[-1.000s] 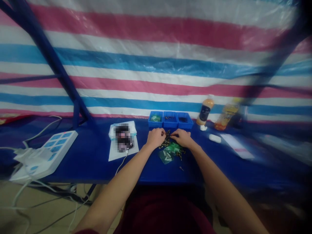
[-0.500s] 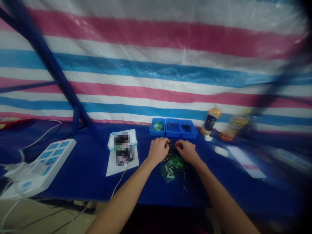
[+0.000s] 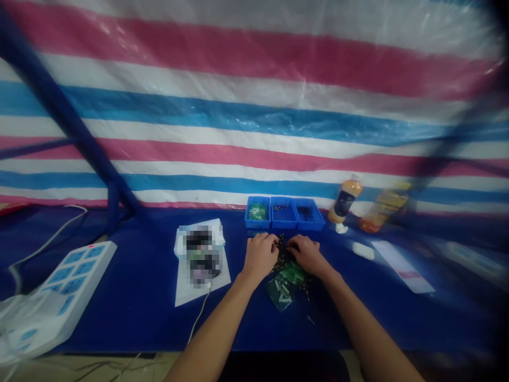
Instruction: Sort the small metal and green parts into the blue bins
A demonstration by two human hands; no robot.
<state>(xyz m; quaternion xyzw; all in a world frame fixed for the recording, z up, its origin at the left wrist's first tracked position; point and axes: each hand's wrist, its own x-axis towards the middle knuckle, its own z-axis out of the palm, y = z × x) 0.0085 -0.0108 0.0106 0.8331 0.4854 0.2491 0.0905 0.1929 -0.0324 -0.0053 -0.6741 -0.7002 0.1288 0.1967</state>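
Note:
My left hand (image 3: 261, 255) rests at the left edge of a pile of small dark and brassy parts (image 3: 281, 260), its fingers curled at the pile. Across from it, my right hand (image 3: 306, 253) has its thumb and fingertips drawn together over the same pile. Whatever either hand pinches is too small to make out. Green pieces (image 3: 293, 272) lie just below the hands, beside a clear bag of white sticks (image 3: 280, 293). Behind the hands stand three blue bins: one with green pieces (image 3: 257, 212), one with small parts (image 3: 283, 213) and one with dark bits (image 3: 308, 215).
Two bottles (image 3: 345, 200) (image 3: 384, 208) stand at the back right. A white case (image 3: 363, 251) and a white slab (image 3: 403, 267) lie right. At left are a white sheet (image 3: 181, 281) with a pixelated, cabled item and a power strip (image 3: 77, 289).
The view has shifted slightly, so the table items sit a little lower. Both hands stay at the pile, and the right fingertips have moved slightly closer to the parts.

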